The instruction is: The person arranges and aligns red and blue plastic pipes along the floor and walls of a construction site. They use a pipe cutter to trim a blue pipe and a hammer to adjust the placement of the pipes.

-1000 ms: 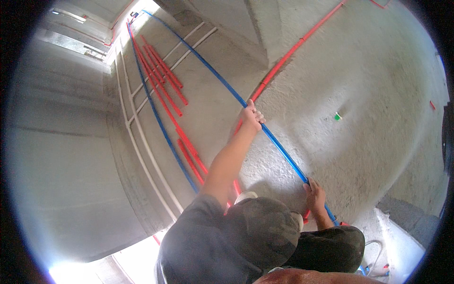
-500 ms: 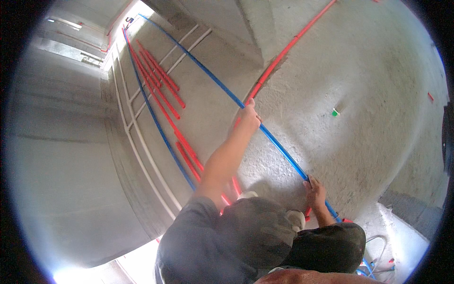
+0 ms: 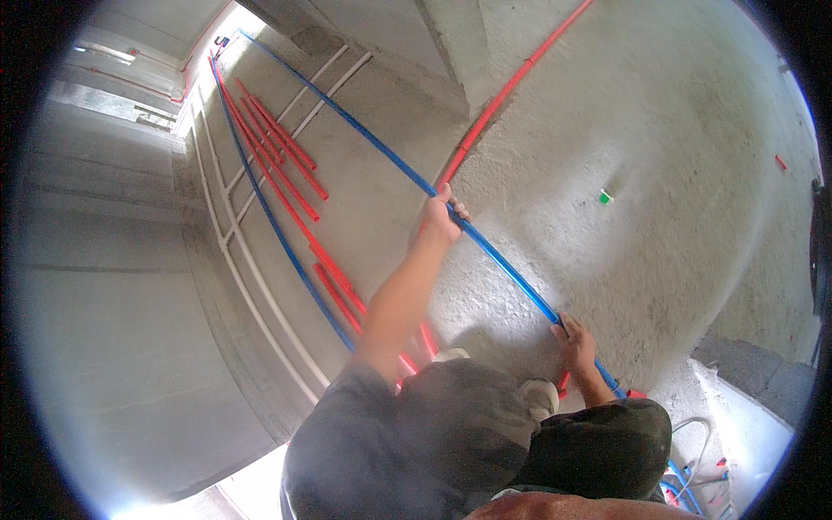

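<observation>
A long blue pipe (image 3: 510, 270) runs from the far upper left down to the lower right, across in front of me. My left hand (image 3: 445, 213) is closed around it near the middle, at the spot where it crosses over a red pipe (image 3: 492, 108) on the floor. Nearer to me, my right hand (image 3: 575, 341) grips the same blue pipe with the thumb along its top. The pipe's near end passes behind my right forearm.
Loose red pipes (image 3: 286, 143) and another blue pipe (image 3: 279, 217) lie to the left. Beyond them, white pipes (image 3: 260, 295) follow the wall. A small green-and-white piece (image 3: 606, 198) sits on the concrete floor (image 3: 676, 251). Blue pieces and a hose (image 3: 698, 425) are at lower right.
The view has shifted slightly, so everything sits a little farther left. Both hands keep their hold on the blue pipe, and the left fingers show more plainly around it.
</observation>
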### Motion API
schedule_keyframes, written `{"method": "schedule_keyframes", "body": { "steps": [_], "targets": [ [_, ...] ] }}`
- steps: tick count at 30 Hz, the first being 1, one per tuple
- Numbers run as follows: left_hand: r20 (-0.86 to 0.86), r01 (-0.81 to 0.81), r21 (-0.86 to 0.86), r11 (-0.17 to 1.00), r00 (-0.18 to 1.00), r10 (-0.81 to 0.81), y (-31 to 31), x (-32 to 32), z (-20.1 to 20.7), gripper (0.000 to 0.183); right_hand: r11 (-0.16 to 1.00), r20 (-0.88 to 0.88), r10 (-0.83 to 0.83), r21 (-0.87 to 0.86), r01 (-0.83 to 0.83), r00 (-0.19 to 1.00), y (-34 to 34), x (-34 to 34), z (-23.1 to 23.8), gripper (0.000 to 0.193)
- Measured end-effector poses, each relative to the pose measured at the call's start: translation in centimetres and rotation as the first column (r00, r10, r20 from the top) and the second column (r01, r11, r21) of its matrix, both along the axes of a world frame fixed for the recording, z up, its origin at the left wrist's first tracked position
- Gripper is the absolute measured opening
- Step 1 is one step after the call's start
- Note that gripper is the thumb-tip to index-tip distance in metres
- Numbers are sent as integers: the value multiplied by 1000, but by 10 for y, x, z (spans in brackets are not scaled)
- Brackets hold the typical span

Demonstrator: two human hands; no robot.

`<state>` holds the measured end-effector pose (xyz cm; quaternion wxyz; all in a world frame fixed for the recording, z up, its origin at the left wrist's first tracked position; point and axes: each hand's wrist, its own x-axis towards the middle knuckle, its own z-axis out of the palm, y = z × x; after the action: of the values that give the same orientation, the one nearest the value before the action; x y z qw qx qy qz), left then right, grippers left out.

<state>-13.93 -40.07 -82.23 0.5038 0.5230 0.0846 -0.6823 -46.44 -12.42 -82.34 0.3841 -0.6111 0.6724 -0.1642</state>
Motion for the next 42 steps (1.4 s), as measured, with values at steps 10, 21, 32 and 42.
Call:
{"method": "schedule_keyframes", "body": {
  "steps": [10, 21, 32, 42],
  "targets": [
    [117, 6, 39, 999, 993, -11, -6, -8, 18, 54, 999, 88, -27, -19, 29, 996, -3, 3, 9, 39],
    [-88, 65, -132, 989, 993, -77, 5, 7, 1, 56, 999, 70, -33, 36, 31, 997, -3, 3, 5, 40],
    [359, 6, 53, 999, 933, -25, 8, -7, 3, 17, 996, 8, 14, 87, -14, 1000, -2, 3, 1, 40],
    [622, 232, 2, 973, 762, -182, 9, -11, 3, 13, 982, -19, 70, 178, -66, 997, -11, -1, 10, 40]
  ]
}}
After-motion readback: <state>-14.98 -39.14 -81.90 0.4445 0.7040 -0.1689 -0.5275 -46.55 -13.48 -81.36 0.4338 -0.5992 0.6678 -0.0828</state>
